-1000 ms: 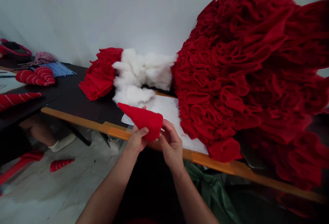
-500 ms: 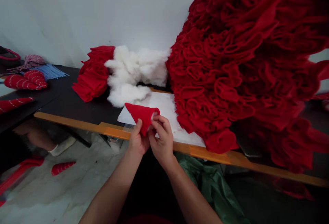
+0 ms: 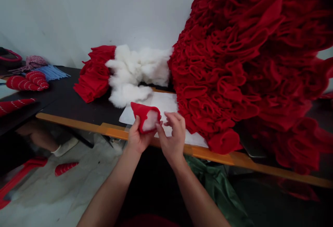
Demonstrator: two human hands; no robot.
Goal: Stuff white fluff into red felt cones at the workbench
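A small red felt cone (image 3: 139,110) is gripped in my left hand (image 3: 137,137), its pointed end to the upper left. Its wide mouth faces me, and white stuffing (image 3: 151,120) shows inside. My right hand (image 3: 172,137) is at the mouth's right edge with its fingers apart; the thumb tip is close to the rim, and I cannot tell whether it touches. Beyond the cone, a heap of white fibre stuffing (image 3: 139,65) lies on the table, with a white sheet (image 3: 166,102) under and behind my hands.
A tall pile of red felt pieces (image 3: 215,67) fills the right. A smaller red stack (image 3: 95,77) is left of the stuffing. Stitched red cones (image 3: 24,82) and blue strips (image 3: 53,72) lie far left. The table edge (image 3: 75,124) is taped; a person's leg (image 3: 39,136) shows below.
The cone has turned so its stuffed mouth faces me. My right hand has let go of the rim, moved slightly right and spread its fingers.
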